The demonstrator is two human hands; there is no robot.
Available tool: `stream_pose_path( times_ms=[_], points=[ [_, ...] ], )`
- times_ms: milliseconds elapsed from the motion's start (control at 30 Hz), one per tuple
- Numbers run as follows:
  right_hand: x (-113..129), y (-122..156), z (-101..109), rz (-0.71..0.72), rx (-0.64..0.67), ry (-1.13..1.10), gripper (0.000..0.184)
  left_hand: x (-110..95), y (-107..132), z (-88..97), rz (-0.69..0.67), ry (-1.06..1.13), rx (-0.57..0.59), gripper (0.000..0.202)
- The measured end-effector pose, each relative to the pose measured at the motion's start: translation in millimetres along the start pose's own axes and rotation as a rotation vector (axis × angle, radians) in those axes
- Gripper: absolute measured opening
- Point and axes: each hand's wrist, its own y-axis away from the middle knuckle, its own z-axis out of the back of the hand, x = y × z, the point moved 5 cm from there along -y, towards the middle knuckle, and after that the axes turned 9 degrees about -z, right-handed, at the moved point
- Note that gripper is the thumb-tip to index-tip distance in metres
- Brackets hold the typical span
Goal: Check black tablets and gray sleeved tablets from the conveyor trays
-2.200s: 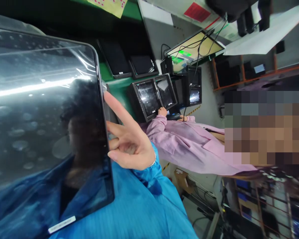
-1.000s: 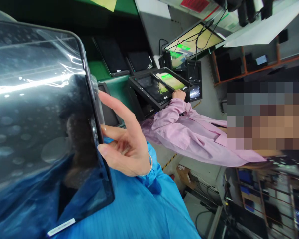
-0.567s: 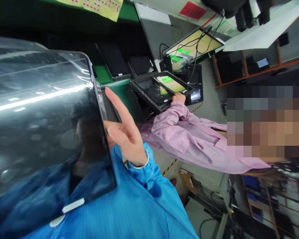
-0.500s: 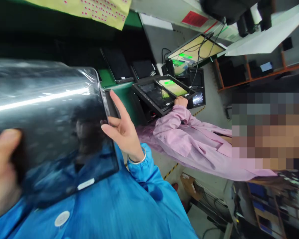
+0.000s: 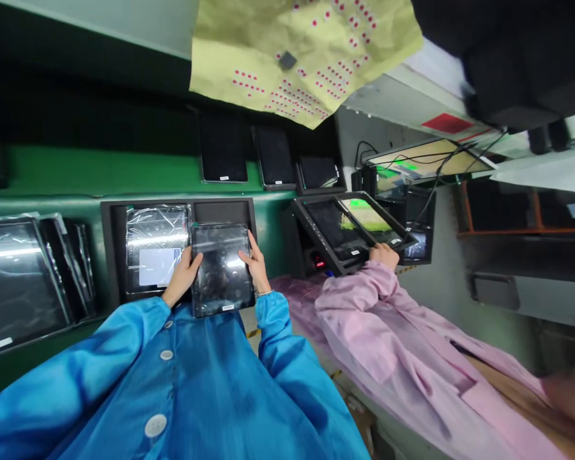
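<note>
Between my two hands is a dark tablet-like screen panel (image 5: 223, 271), its glossy face up and a small white label on its near edge. My left hand (image 5: 184, 276) grips its left side, thumb on the face. On the right side my right hand (image 5: 256, 263) holds the edge, thumb on the front and fingers partly hidden. Behind the panel lies a black two-bay tray (image 5: 223, 211). In the tray's left bay sits another panel under clear film (image 5: 156, 239), with a pale rectangle on it. The lower right bay is covered by the held panel.
Several film-wrapped panels (image 5: 19, 281) lean at the left. More dark panels (image 5: 223, 147) stand along the back of the green bench (image 5: 100, 169). At right, a co-worker in a pink coat (image 5: 364, 313) touches a black frame with lit screens (image 5: 349, 227). Yellow dotted paper (image 5: 306, 64) hangs above.
The held panel has moved from close at the left to in front of the tray. My right hand, earlier with fingers spread beside the panel, now holds its right edge. The view has shifted.
</note>
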Motion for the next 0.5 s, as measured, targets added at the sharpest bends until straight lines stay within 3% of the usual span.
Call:
stream_pose_path(
  times_ms=[100,233,367,500],
  points=[
    [-8,-12,6,-0.010,-0.038,0.020,0.087,-10,-25,15.3,-0.086,-0.207,0.023,0.044],
    [-10,-37,9,0.009,-0.065,0.079,0.090,-22,-74,35.4,-0.181,-0.446,0.004,0.058],
    [0,-64,4,0.054,-0.035,0.196,0.083,-15,-116,44.9,-0.175,-0.623,0.006,0.053],
    [0,-82,-5,0.052,-0.067,0.360,0.071,-7,-130,53.0,-0.164,-0.759,0.013,0.050]
  ],
)
